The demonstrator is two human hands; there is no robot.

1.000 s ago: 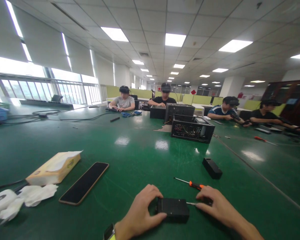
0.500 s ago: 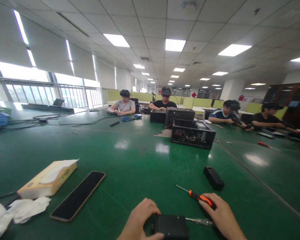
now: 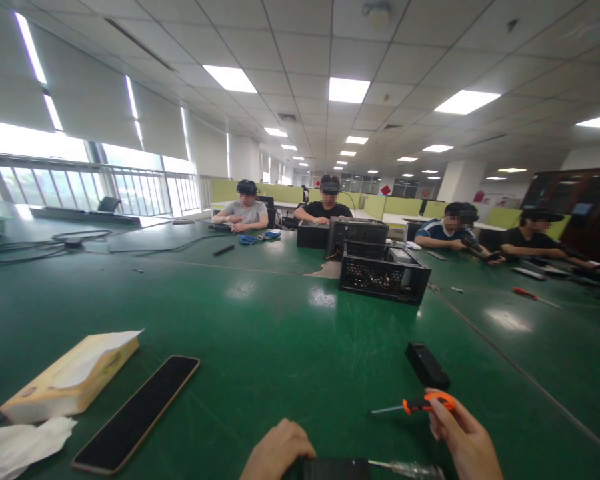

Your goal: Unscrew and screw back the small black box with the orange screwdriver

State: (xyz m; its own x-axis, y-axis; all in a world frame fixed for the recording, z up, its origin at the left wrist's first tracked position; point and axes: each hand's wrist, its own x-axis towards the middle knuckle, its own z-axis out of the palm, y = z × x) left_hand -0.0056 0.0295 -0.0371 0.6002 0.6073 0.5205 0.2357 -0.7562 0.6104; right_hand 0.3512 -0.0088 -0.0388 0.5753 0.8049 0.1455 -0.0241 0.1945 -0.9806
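My right hand [image 3: 463,430] is closed on the handle of an orange-and-black screwdriver [image 3: 420,404], its shaft pointing left above the table. My left hand [image 3: 280,452] curls round the left side of a black box-shaped device [image 3: 337,469], cut off by the bottom edge; the thumb is out of sight. Right of the device, below my right hand, lies a second screwdriver with a clear handle [image 3: 413,471]. A small black block [image 3: 427,365] rests on the table just beyond my right hand.
On the left are a phone [image 3: 137,413], a tissue pack [image 3: 73,377] and a crumpled tissue [image 3: 27,443]. An open black computer case [image 3: 385,272] stands further back on the green table [image 3: 260,320]. Several people sit across it. A red screwdriver [image 3: 525,293] lies far right.
My right hand has lifted the orange-and-black screwdriver off the table and drawn it nearer and to the right. The view has tipped up slightly, so near things sit lower.
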